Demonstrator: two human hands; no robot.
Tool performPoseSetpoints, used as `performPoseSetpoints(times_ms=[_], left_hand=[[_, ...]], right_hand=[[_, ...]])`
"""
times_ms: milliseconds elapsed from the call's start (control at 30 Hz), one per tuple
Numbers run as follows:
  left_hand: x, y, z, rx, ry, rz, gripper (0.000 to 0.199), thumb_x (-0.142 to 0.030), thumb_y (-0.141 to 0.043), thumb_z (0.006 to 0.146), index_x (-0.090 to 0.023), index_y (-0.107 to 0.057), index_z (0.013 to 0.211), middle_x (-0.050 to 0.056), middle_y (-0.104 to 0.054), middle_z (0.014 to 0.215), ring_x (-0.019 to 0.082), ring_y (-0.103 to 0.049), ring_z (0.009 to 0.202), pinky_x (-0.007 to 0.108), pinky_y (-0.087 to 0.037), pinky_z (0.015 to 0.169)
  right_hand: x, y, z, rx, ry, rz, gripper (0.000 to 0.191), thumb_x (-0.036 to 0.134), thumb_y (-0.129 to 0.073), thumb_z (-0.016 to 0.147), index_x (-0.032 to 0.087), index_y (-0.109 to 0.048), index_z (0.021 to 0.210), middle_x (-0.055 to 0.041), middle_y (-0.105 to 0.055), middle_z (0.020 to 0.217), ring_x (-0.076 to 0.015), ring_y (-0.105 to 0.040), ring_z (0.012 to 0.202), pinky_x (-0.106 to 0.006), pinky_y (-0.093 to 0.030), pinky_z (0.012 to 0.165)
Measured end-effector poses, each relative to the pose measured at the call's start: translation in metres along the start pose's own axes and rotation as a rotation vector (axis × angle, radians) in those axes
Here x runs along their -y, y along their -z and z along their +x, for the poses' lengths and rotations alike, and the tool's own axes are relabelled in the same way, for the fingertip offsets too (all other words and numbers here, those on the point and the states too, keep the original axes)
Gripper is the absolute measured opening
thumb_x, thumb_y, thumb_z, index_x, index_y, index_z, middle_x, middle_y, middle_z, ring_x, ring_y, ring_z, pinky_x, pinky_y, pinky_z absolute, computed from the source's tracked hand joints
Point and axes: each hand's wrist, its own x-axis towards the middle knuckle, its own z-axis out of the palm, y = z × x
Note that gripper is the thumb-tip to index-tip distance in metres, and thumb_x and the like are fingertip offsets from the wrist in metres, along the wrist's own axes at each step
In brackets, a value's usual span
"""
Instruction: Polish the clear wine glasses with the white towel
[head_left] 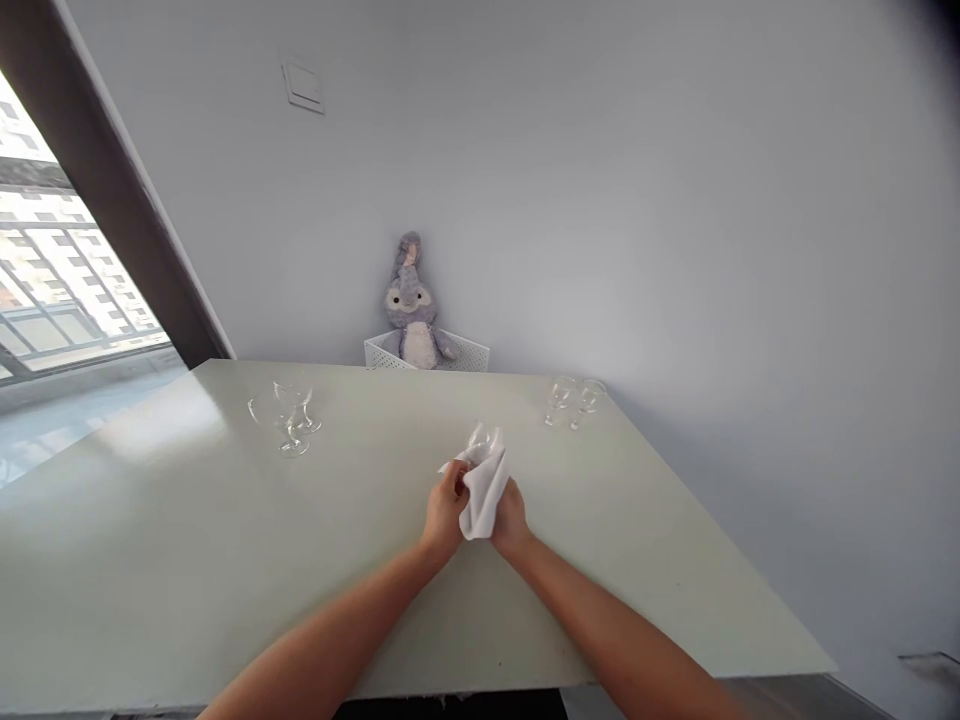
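Above the near middle of the table, my left hand [445, 507] is closed, its fingers curled at the lower part of a clear stemmed glass [480, 439]. A white cloth [484, 492] wraps around the glass and hangs down between my hands. My right hand [511, 514] is closed on the cloth from the right side, with most of its fingers hidden behind the fabric. Only the glass's upper bowl and rim show above the cloth, tilted away from me. The glass's stem and foot are hidden.
On the pale table [337, 560], clear stemmed glasses [294, 446] stand at the left. Two more stemmed glasses [561, 395] are near the right edge. Behind the far edge, a plush rabbit [416, 315] sits in a white perforated basket [469, 353] against the wall.
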Motion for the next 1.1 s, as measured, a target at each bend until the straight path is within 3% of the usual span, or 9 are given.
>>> performPoseSetpoints(times_ms=[133,267,433,567,733,867,933,1033,1100], left_hand=[[-0.004,0.006,0.001,-0.086,-0.121,0.035,0.018,-0.022,-0.050,0.073,-0.019,-0.061,0.087,0.004,-0.054,0.086,0.017,-0.051,0.080,0.028,-0.041,0.072],[-0.004,0.016,0.010,-0.123,-0.224,0.145,0.023,-0.020,-0.048,0.075,-0.023,-0.065,0.091,0.005,-0.054,0.091,0.019,-0.051,0.089,0.033,-0.040,0.081],[-0.001,0.028,0.021,-0.009,-0.088,-0.159,0.050,-0.032,-0.058,0.074,-0.023,-0.044,0.121,0.008,-0.057,0.111,0.020,-0.052,0.104,0.035,-0.038,0.090],[-0.006,0.030,0.020,0.075,0.065,-0.446,0.064,-0.036,-0.068,0.065,-0.017,-0.038,0.119,0.013,-0.059,0.110,0.023,-0.056,0.101,0.036,-0.042,0.086],[-0.011,0.033,0.022,-0.082,0.054,-0.662,0.057,-0.036,-0.065,0.069,-0.018,-0.038,0.116,0.014,-0.057,0.113,0.022,-0.054,0.105,0.036,-0.043,0.087],[-0.011,0.047,0.032,-0.268,-0.044,-0.696,0.049,-0.037,-0.061,0.073,-0.019,-0.040,0.112,0.013,-0.059,0.109,0.022,-0.055,0.105,0.037,-0.041,0.089],[-0.012,0.059,0.036,-0.427,-0.142,-0.672,0.046,-0.037,-0.059,0.075,-0.020,-0.038,0.112,0.012,-0.059,0.108,0.021,-0.054,0.106,0.039,-0.040,0.091],[-0.017,0.075,0.039,-0.632,-0.339,-0.570,0.049,-0.033,-0.062,0.074,-0.022,-0.035,0.114,0.010,-0.057,0.109,0.020,-0.053,0.108,0.041,-0.037,0.094],[-0.019,0.078,0.037,-0.650,-0.453,-0.495,0.053,-0.030,-0.064,0.072,-0.024,-0.033,0.114,0.008,-0.055,0.109,0.020,-0.052,0.109,0.042,-0.035,0.096]], right_hand=[[0.003,-0.010,-0.004,0.013,-0.144,0.182,0.023,0.037,-0.049,0.075,0.015,-0.057,0.076,-0.0027,-0.060,0.067,-0.0158,-0.055,0.062,-0.026,-0.045,0.055],[0.002,0.002,0.008,-0.095,-0.210,0.225,0.017,0.031,-0.053,0.070,0.015,-0.057,0.075,-0.0005,-0.058,0.064,-0.0139,-0.052,0.058,-0.025,-0.042,0.054],[0.002,0.015,0.008,0.110,-0.077,-0.125,0.013,0.023,-0.050,0.070,0.015,-0.060,0.069,-0.0006,-0.059,0.062,-0.0140,-0.052,0.057,-0.024,-0.040,0.053],[0.003,0.012,0.002,0.223,0.063,-0.283,0.018,0.019,-0.046,0.074,0.016,-0.063,0.078,-0.0032,-0.064,0.071,-0.0168,-0.057,0.063,-0.026,-0.043,0.055],[-0.002,0.020,0.012,0.158,0.298,-0.409,0.025,0.018,-0.046,0.076,0.018,-0.062,0.096,-0.0077,-0.064,0.098,-0.0223,-0.057,0.090,-0.036,-0.046,0.076],[-0.005,0.032,0.019,0.083,0.308,-0.602,0.023,0.018,-0.044,0.078,0.017,-0.063,0.089,-0.0088,-0.065,0.089,-0.0225,-0.057,0.085,-0.036,-0.046,0.073],[-0.001,0.035,0.020,0.170,0.371,-0.746,0.019,0.026,-0.051,0.077,0.018,-0.064,0.089,-0.0085,-0.064,0.090,-0.0243,-0.055,0.090,-0.038,-0.044,0.077],[0.010,0.039,0.021,0.418,0.527,-0.884,0.045,0.046,-0.063,0.067,0.021,-0.059,0.104,-0.0085,-0.060,0.107,-0.0267,-0.047,0.106,-0.040,-0.039,0.085],[0.018,0.042,0.022,0.372,0.516,-0.860,0.040,0.051,-0.056,0.073,0.021,-0.059,0.100,-0.0077,-0.060,0.104,-0.0232,-0.049,0.102,-0.036,-0.039,0.083]])
